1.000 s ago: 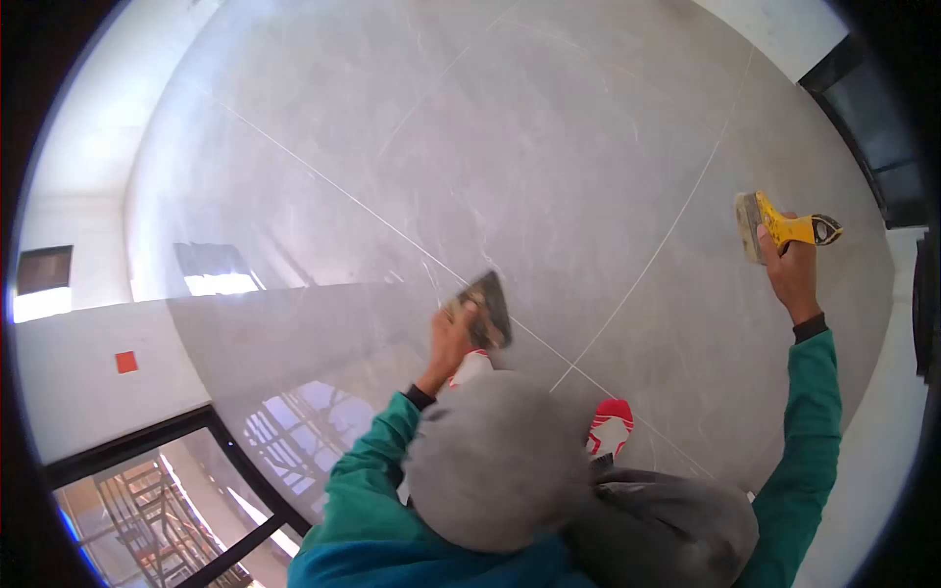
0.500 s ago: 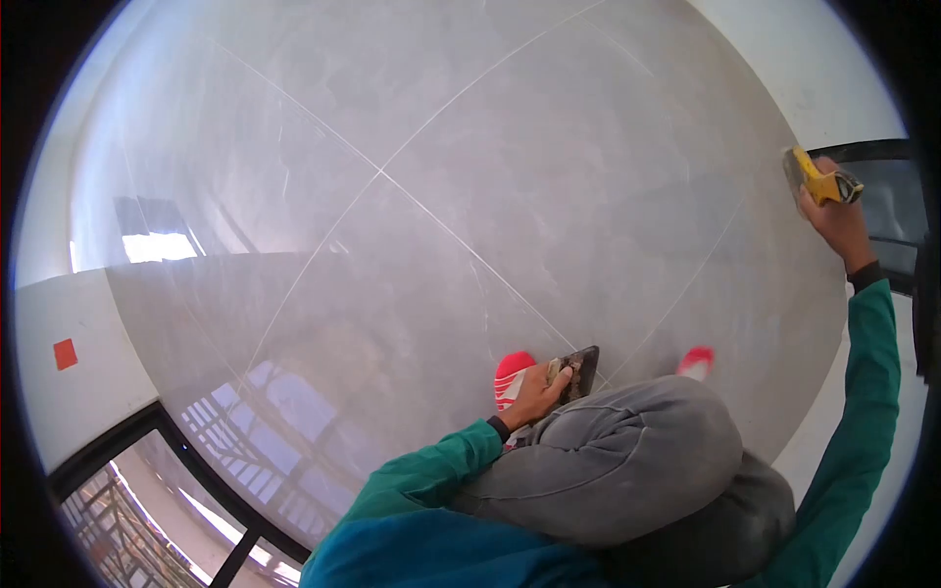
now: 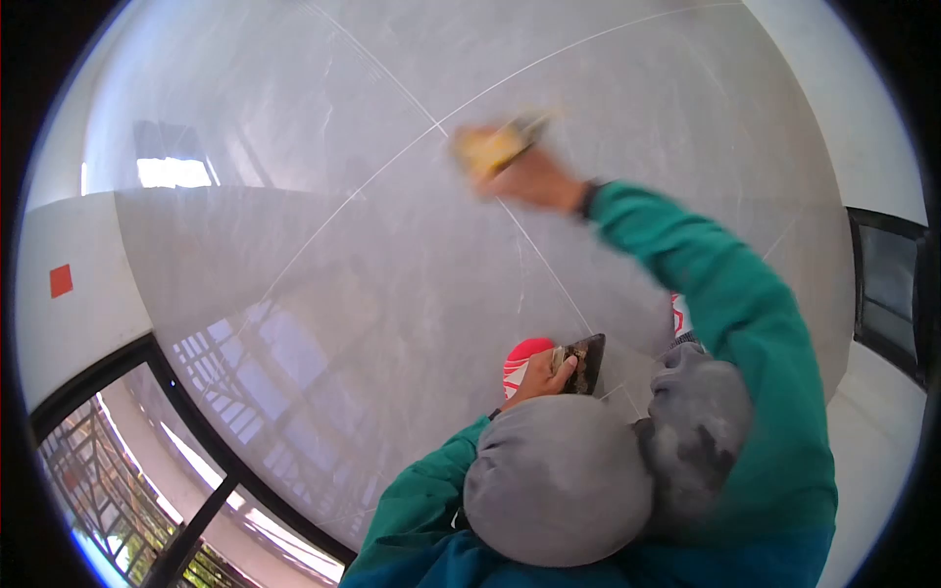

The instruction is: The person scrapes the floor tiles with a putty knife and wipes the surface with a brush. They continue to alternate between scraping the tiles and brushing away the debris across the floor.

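My right hand (image 3: 529, 181), smeared by motion, grips a yellow-handled scraper (image 3: 490, 149) over the grey tiled floor (image 3: 392, 255). The tool overlaps the crossing of two pale joint lines (image 3: 438, 125) in this view. Near my foot in a red-and-white sock (image 3: 524, 358), my left hand (image 3: 539, 377) is closed around a dark flat tool (image 3: 588, 363), its surface blotched with light residue. The thumb lies across its face, and the fingers beneath are hidden. My bent knees in grey trousers (image 3: 559, 480) rise just behind the left hand.
A black-framed glass door (image 3: 196, 461) stands at the lower left, beside a white wall with an orange square (image 3: 61, 281). On the right, a low black-framed pane (image 3: 887, 274) is set in a white wall (image 3: 882, 421). Window light reflects off the glossy floor.
My right hand has swung left with the scraper, from beside the right-hand pane to the middle of the floor. The view has shifted. My left hand keeps its hold on the dark tool.
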Demonstrator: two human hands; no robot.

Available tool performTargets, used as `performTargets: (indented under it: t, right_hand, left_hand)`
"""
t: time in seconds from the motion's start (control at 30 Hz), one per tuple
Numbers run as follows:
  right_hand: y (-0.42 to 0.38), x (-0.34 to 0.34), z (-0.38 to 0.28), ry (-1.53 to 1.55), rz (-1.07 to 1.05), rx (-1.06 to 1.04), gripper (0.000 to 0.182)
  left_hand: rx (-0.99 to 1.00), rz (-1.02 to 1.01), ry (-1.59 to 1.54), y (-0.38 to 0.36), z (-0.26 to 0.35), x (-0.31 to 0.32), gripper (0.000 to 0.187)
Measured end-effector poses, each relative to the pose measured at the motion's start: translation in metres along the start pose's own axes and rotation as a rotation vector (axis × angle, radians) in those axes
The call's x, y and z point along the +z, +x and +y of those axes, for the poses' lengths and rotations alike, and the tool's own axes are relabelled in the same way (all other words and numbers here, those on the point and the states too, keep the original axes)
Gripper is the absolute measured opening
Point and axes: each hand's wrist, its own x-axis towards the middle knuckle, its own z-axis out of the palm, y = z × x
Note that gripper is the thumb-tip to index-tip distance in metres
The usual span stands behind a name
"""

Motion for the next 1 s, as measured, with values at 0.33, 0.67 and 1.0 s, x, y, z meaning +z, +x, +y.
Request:
performTargets:
  t: [0.33,0.67,1.0]
  right_hand:
    - [0.011,0.112,0.011,0.476,-0.275,0.337,0.025]
    - [-0.252,-0.326,0.219,-0.373,0.527,0.928,0.029]
    - [-0.278,-0.295,0.173,-0.286,0.413,1.003,0.036]
  left_hand:
    - [0.037,-0.104,0.110,0.006,0.009,-0.008,0.025]
    - [0.095,0.058,-0.037,-0.002,-0.001,-0.024,0.028]
    - [-0.526,1.310,0.410,-0.229,-0.102,-0.281,0.042]
